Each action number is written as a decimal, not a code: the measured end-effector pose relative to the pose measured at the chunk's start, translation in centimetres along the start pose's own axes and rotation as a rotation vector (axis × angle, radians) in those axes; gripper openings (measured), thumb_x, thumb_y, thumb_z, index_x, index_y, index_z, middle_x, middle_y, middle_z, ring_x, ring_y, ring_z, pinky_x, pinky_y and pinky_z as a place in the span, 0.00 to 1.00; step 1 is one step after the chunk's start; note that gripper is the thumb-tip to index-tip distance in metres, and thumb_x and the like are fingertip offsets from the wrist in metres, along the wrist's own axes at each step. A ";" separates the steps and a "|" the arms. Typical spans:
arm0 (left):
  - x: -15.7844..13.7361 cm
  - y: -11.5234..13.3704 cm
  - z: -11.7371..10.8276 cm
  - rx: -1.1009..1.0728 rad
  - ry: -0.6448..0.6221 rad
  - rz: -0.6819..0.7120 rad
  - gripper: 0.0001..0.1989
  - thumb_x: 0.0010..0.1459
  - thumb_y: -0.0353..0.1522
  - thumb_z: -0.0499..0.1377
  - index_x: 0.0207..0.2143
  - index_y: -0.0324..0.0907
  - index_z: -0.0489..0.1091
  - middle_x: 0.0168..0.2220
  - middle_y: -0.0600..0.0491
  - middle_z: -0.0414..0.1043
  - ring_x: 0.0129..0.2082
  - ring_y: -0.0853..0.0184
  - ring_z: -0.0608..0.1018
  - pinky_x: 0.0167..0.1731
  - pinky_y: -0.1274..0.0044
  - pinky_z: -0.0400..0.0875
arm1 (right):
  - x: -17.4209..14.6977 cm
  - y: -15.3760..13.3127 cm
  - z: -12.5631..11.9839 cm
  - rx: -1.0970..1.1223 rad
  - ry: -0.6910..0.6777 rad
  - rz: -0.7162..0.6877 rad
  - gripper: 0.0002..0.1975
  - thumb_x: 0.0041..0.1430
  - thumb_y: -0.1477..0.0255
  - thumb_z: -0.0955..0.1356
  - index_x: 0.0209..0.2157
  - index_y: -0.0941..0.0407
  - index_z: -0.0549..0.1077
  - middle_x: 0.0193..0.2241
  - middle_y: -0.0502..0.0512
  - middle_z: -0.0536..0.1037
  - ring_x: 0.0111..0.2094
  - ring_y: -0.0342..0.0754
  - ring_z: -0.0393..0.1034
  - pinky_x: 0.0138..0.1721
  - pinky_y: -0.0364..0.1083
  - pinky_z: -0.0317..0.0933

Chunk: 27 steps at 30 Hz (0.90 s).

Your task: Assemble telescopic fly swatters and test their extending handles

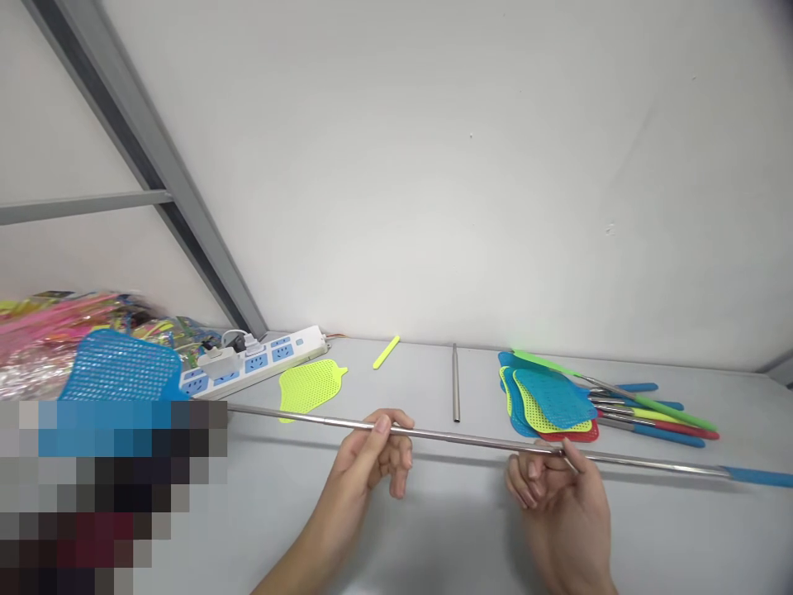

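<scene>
A telescopic fly swatter (471,440) stretches nearly level across the view, its metal rod pulled out long. Its blue mesh head (121,368) is at the left, and the blue grip (759,477) runs off the right edge. My left hand (372,454) pinches the rod left of centre between thumb and fingers. Farther right, my right hand (561,496) is also closed on the rod, thumb against it. Behind the rod lie a loose yellow mesh head (313,387), a short yellow grip (387,353) and a separate metal rod (456,384).
Several swatters in blue, yellow, green and red lie piled (557,401) at the right. A white power strip (266,361) with plugs stands at the left, near shiny plastic-wrapped items (55,347). A white wall backs the grey table (434,512). Pixelation covers the lower left.
</scene>
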<state>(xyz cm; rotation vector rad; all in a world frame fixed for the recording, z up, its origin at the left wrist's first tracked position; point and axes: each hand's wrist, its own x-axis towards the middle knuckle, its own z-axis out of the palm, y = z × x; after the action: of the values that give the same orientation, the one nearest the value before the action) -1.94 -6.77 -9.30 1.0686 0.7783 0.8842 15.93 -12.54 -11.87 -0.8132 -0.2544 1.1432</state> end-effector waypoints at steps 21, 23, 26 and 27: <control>-0.2 -2.4 0.8 -0.003 -0.256 -0.146 0.19 0.57 0.40 0.46 0.47 0.40 0.64 0.25 0.52 0.67 0.19 0.73 0.66 0.24 0.77 0.58 | -1.0 3.5 0.0 -0.359 -0.228 0.182 0.14 0.49 0.62 0.64 0.31 0.59 0.71 0.14 0.46 0.60 0.14 0.37 0.51 0.15 0.39 0.43; 0.0 -2.2 0.5 -0.021 -0.237 -0.136 0.20 0.57 0.40 0.45 0.43 0.38 0.66 0.24 0.52 0.66 0.19 0.73 0.66 0.24 0.77 0.58 | -0.9 3.4 -0.1 -0.346 -0.181 0.183 0.14 0.48 0.63 0.65 0.31 0.59 0.72 0.14 0.46 0.60 0.14 0.37 0.51 0.15 0.39 0.44; 0.2 -1.9 0.2 -0.050 -0.168 -0.096 0.19 0.57 0.40 0.45 0.39 0.37 0.68 0.23 0.53 0.65 0.19 0.73 0.66 0.23 0.78 0.58 | -0.7 3.0 -0.2 -0.343 -0.135 0.173 0.13 0.48 0.63 0.65 0.30 0.59 0.73 0.13 0.45 0.60 0.14 0.37 0.50 0.16 0.39 0.46; 0.2 -1.8 0.1 -0.062 -0.133 -0.079 0.19 0.57 0.40 0.45 0.38 0.37 0.68 0.22 0.53 0.64 0.19 0.73 0.65 0.23 0.78 0.58 | -0.6 2.8 -0.2 -0.336 -0.114 0.168 0.13 0.48 0.63 0.65 0.29 0.59 0.73 0.13 0.45 0.59 0.14 0.37 0.50 0.16 0.39 0.46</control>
<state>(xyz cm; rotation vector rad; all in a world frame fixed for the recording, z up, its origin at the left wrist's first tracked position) -1.35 -7.06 -11.03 1.0247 0.6730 0.7576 13.87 -12.67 -13.81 -1.0815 -0.4893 1.3263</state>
